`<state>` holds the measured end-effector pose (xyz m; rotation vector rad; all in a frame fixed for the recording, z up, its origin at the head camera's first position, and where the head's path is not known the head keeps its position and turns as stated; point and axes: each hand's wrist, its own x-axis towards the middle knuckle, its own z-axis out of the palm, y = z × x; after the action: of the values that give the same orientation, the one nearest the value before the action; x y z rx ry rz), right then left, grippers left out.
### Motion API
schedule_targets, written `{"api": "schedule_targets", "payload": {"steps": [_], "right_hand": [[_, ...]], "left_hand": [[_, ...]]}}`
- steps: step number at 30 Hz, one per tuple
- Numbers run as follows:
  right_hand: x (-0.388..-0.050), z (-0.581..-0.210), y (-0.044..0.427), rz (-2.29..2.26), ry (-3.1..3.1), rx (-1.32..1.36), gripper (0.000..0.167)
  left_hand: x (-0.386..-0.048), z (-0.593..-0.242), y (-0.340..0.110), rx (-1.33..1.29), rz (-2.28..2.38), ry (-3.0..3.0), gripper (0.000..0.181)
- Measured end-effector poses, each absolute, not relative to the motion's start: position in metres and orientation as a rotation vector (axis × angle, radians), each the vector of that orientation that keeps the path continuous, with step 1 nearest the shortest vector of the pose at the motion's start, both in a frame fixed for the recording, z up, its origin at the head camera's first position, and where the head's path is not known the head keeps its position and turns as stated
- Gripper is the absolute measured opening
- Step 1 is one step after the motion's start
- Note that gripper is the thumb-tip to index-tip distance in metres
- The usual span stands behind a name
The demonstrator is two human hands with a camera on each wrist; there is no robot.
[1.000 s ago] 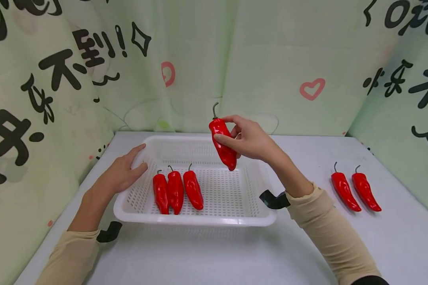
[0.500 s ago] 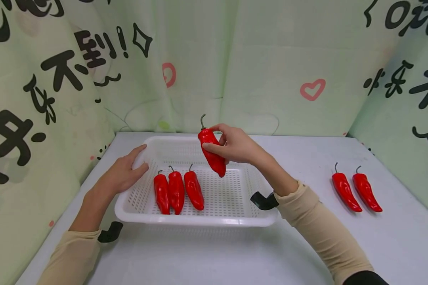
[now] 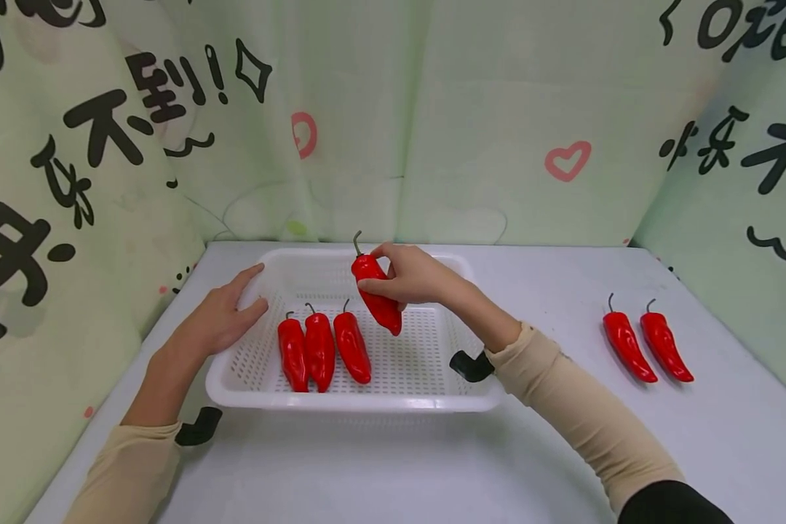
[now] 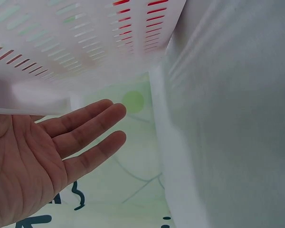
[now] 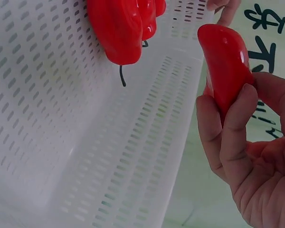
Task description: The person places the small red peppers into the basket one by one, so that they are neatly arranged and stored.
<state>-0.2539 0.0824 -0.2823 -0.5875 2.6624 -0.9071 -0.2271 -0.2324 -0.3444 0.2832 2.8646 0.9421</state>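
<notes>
Your right hand (image 3: 411, 276) is pinching a glossy red pepper (image 3: 378, 297) above the basket (image 3: 367, 402), long axis slanting, stem (image 3: 357, 242) pointing up, tip down; your left hand (image 3: 223, 320) is resting straight-fingered at the basket's left rim.

- Room inside the white perforated plastic basket (image 3: 380, 402), right of three glossy red peppers (image 3: 319, 352).
- Left hand (image 3: 225, 318) blocks its left side.
- Right hand (image 3: 414, 275), gripping another such pepper (image 3: 385, 311), obstructs above.
- Passage between basket and two long red peppers (image 3: 629, 346).
</notes>
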Motion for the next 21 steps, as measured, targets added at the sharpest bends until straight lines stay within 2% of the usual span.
{"api": "schedule_targets", "payload": {"steps": [9,21], "right_hand": [[-0.256,-0.296,0.077,-0.881,2.578,-0.534,0.057],[-0.258,-0.316,0.072,-0.863,2.520,-0.326,0.060]], "left_hand": [[-0.227,-0.344,-0.232,0.288,0.929,2.875,0.073],[-0.229,-0.344,-0.232,0.303,0.924,2.873,0.072]]}}
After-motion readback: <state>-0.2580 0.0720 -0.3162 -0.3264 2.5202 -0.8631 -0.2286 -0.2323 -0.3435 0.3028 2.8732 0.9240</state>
